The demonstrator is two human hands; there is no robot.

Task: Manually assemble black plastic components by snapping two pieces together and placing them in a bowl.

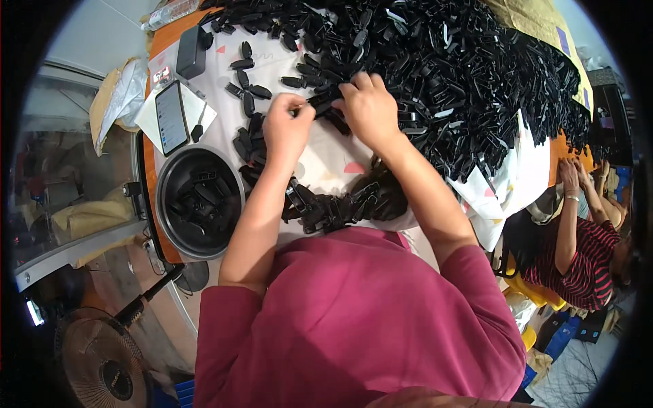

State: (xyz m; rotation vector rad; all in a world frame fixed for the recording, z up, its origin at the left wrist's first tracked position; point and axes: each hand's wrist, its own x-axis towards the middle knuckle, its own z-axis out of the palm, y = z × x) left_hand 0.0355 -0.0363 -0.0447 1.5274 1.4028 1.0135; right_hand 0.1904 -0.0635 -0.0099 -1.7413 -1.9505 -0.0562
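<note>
Over the pale cloth in the middle of the table, my two hands work close together. My left hand (288,130) is closed, its fingertips pinching a small black plastic part that they mostly cover. My right hand (371,112) is just beside it, fingers bent down onto a dark piece at the edge of the heap; exactly what they grip is partly hidden. A large heap of small black plastic parts (435,61) spreads from the far side to the right. Loose black parts (248,104) lie in a rough line left of my hands.
More parts (326,209) are gathered at the near edge, against my body. At the left stands a round black bowl (163,221) with several parts inside. Beyond it lie a phone (171,119) and a black box (191,52). Another person (578,251) sits at the right.
</note>
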